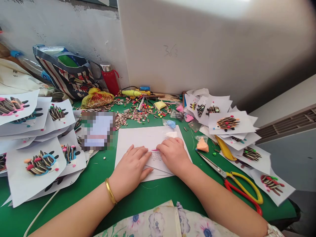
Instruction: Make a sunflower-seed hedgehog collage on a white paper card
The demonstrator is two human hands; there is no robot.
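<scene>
White sheets of paper [128,138] lie stacked in front of me, and the top one bears a printed hedgehog outline [156,156]. Along the outline's upper edge runs a thin strip of magenta modelling clay [155,150]. My left hand [132,163] rests on the paper with its fingers stretched out, the tips beside the drawing. Fingers curled, my right hand [172,154] holds the strip's right end against the sheet; the fingertips are partly hidden. Just beyond it sit a bag of white clay [171,134] and a bag of blue clay [170,123].
Seed-decorated hedgehog cards are piled left [41,164] and right [227,123]. Scissors [225,174] and orange clay [202,144] lie right of the paper. Sunflower seeds [133,113] are scattered behind. A blurred phone [98,130] with a cable, a red flask [110,79] and a bag [66,72] stand left.
</scene>
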